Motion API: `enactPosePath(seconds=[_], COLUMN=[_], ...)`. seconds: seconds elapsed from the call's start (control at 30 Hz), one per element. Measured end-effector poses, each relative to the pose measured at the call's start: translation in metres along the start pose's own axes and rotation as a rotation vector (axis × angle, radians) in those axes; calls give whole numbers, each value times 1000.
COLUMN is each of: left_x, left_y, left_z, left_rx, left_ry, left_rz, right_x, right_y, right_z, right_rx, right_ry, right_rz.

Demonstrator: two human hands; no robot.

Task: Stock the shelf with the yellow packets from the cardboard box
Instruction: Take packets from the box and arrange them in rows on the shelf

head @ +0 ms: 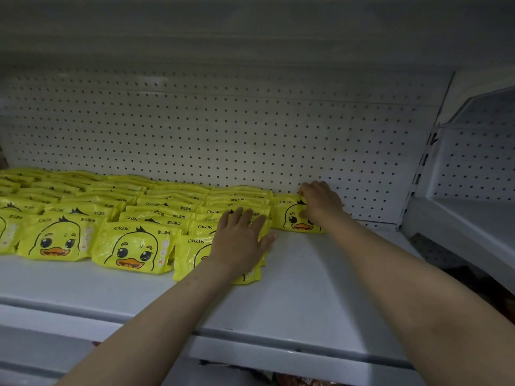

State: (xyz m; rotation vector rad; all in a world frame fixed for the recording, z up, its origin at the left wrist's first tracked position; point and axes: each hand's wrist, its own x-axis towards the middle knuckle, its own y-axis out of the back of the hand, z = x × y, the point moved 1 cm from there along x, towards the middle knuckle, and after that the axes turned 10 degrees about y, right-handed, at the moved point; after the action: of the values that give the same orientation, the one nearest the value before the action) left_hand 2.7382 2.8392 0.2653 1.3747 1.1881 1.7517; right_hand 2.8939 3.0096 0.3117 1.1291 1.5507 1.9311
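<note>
Several rows of yellow duck-face packets (133, 247) stand leaning on the white shelf (312, 288), filling its left and middle. My left hand (241, 239) lies flat with straight fingers on the front packets of the rightmost full row (192, 257). Further back and right, my right hand (320, 203) grips the top right edge of a single packet (289, 215) that stands near the pegboard back wall. The cardboard box is out of view.
A perforated white back panel (223, 140) rises behind the packets. Bare shelf surface lies to the right of the packets and along the front edge. Another white shelf unit (473, 190) adjoins at the right, and a lower shelf shows dark goods (303, 381).
</note>
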Motion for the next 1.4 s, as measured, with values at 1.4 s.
enactPosePath(seconds=[1.4], left_x=[-368], left_y=[232], left_z=[-564], left_rx=[144], left_ry=[746], left_rz=[282], right_x=[-101], right_y=[96], right_z=[-719], right_rx=[520], right_ry=[925], right_rz=[114])
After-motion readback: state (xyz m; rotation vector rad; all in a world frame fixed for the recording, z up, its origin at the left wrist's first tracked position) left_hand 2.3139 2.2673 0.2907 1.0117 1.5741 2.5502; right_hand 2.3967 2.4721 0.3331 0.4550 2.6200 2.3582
